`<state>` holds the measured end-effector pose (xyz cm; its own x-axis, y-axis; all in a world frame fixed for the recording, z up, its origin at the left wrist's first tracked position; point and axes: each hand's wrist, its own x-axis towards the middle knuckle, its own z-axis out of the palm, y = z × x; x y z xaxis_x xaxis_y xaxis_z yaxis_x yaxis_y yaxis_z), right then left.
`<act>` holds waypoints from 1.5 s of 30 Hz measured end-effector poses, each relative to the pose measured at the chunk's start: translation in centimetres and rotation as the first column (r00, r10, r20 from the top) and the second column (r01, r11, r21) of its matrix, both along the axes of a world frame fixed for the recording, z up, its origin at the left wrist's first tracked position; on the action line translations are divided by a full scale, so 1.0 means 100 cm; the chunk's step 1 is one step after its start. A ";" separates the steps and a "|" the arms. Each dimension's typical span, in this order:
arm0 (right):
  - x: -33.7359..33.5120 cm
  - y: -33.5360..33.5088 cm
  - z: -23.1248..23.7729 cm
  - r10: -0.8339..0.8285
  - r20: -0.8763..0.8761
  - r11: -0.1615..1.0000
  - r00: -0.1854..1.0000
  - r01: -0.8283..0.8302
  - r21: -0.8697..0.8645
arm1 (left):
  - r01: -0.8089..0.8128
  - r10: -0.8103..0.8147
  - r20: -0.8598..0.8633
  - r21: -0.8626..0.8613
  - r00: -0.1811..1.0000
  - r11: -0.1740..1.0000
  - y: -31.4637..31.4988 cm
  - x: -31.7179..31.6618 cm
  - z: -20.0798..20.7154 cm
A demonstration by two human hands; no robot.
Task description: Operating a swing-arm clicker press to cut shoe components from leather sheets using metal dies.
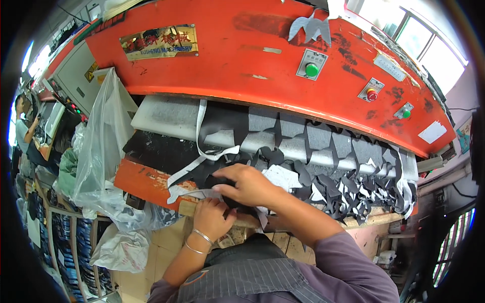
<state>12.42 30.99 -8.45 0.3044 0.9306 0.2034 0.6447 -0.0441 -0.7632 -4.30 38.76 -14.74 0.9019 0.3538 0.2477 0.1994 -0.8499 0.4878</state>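
Observation:
My left hand [210,218], two silver bangles on its wrist, has its fingers curled together at the front edge of the machine bed; what they hold is hidden. A curved pale grey strip of sheet material [199,194] lies just beyond its fingertips. My right hand [247,185] reaches in from the right above dark pieces, its thumb and forefinger apart with nothing visible between them. The other fingers of that hand are partly hidden. Beside it lies a white piece [281,178], and a heap of black and white cut offcuts [348,194] spreads to the right.
An orange press machine [227,55] spans the far side, with green buttons [311,69] and a red button [372,95]. Cut sheet material [166,118] lies beneath it. A clear plastic bag [103,136] hangs at left. Another person [26,129] works at far left.

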 end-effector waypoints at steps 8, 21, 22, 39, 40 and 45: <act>0.168 0.061 -0.008 -0.532 0.307 0.763 0.789 0.604 -0.229 | 0.223 -0.350 -0.249 -0.424 0.903 0.878 0.061 0.029 0.034; 0.265 0.095 -0.032 -0.725 -0.040 0.677 0.688 0.700 -0.225 | 0.259 -0.400 0.104 -0.898 0.911 0.355 0.105 0.184 0.041; 0.245 0.087 -0.023 -0.657 -0.288 0.753 0.697 0.631 -0.190 | 0.262 -0.251 0.190 -0.919 0.949 0.295 0.106 0.189 0.030; 0.060 0.036 -0.018 -0.256 -0.582 0.966 0.772 0.223 -0.129 | 0.197 0.047 0.206 -0.969 0.977 0.151 0.067 0.110 0.008; 0.060 0.044 -0.011 -0.271 -0.528 0.962 0.804 0.216 -0.165 | 0.197 0.044 0.206 -0.968 0.978 0.153 0.072 0.106 0.006; 0.061 0.077 -0.006 -0.190 -0.574 0.982 0.796 0.157 -0.107 | 0.207 0.313 0.103 -0.924 0.944 -0.321 0.101 0.088 -0.008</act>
<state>18.52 38.66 -9.02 0.5076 0.8546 -0.1094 0.0605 -0.1620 -0.9849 4.47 48.87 -15.52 0.8614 0.3902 -0.3252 -0.1129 0.7713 0.6264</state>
